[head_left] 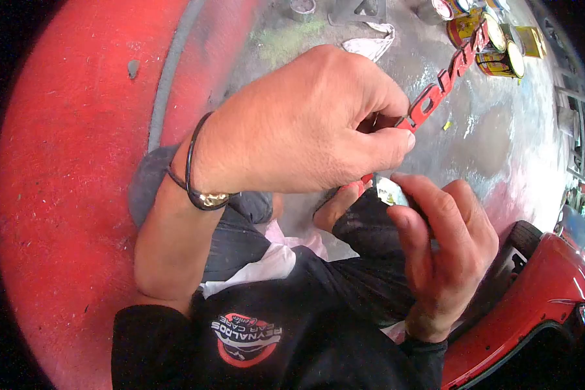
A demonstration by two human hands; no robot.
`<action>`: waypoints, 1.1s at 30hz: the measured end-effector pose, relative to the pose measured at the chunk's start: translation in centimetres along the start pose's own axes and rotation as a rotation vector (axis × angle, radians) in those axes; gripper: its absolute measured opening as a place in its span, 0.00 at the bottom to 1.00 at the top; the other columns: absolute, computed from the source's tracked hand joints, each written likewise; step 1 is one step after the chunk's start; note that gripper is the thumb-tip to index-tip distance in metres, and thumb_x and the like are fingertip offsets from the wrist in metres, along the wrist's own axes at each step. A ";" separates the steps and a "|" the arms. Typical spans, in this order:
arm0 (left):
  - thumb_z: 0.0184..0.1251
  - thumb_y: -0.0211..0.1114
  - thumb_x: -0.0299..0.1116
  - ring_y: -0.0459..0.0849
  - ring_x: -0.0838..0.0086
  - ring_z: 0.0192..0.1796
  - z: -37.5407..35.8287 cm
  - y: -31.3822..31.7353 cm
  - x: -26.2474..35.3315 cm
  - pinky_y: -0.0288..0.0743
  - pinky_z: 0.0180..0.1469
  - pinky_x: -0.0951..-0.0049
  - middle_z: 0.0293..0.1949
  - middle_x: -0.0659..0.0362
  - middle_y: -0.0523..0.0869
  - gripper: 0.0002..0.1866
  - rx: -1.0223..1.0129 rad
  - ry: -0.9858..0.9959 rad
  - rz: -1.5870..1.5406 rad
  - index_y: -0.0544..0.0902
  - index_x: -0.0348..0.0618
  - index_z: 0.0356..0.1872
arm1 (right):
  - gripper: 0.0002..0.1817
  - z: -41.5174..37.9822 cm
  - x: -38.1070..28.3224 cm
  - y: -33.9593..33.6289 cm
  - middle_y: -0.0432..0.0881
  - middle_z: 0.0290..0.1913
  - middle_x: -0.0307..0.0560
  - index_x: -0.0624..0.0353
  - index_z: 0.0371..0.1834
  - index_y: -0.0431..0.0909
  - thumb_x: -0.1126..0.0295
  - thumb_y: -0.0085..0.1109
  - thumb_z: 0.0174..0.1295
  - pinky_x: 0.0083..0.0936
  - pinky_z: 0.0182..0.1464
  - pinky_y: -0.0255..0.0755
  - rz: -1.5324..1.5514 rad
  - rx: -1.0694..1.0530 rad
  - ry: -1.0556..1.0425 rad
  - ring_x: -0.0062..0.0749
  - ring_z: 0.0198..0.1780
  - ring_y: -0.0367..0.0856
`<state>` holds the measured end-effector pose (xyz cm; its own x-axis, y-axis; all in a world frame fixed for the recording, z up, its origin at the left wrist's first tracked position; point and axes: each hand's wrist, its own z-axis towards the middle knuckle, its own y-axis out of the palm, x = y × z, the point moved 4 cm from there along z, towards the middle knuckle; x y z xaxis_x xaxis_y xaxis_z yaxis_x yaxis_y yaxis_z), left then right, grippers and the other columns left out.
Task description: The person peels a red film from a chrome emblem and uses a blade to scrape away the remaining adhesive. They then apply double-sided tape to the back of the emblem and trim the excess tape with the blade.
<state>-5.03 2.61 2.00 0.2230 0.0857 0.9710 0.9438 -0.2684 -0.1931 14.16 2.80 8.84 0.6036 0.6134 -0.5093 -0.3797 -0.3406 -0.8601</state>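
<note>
My left hand [299,123], with a dark cord bracelet at the wrist, pinches a long red strip of raised letters [426,104] between thumb and fingers. The strip slants up to the right beyond my fingertips. Another bit of red shows below my hand, by my foot. Lower right, my right hand [450,237] has its thumb and fingers curled around a small whitish, crumpled scrap [390,191] with yellowish patches. The scrap sits close under my left hand, near the lower end of the strip.
A red car panel [78,169] fills the left side. Several paint cans [504,62] stand or lie at the upper right. A pale rag [374,45] is on the stained floor [487,143], and white cloth [260,268] lies across my lap. Another red car body part [533,296] curves along the lower right.
</note>
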 end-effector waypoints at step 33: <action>0.68 0.65 0.37 0.86 0.49 0.26 0.3 -0.2 0.7 0.80 0.36 0.54 0.22 0.39 0.82 0.16 0.142 0.003 0.123 0.87 0.31 0.30 | 0.03 0.1 -0.2 1.3 0.88 0.33 0.52 0.59 0.43 0.87 0.72 0.70 0.74 0.37 0.34 0.80 -0.010 0.028 0.076 0.48 0.31 0.89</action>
<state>-4.99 2.97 2.67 0.3384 0.0576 0.9392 0.9344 -0.1383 -0.3282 13.50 2.27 7.79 0.6587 0.5603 -0.5022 -0.3919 -0.3143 -0.8647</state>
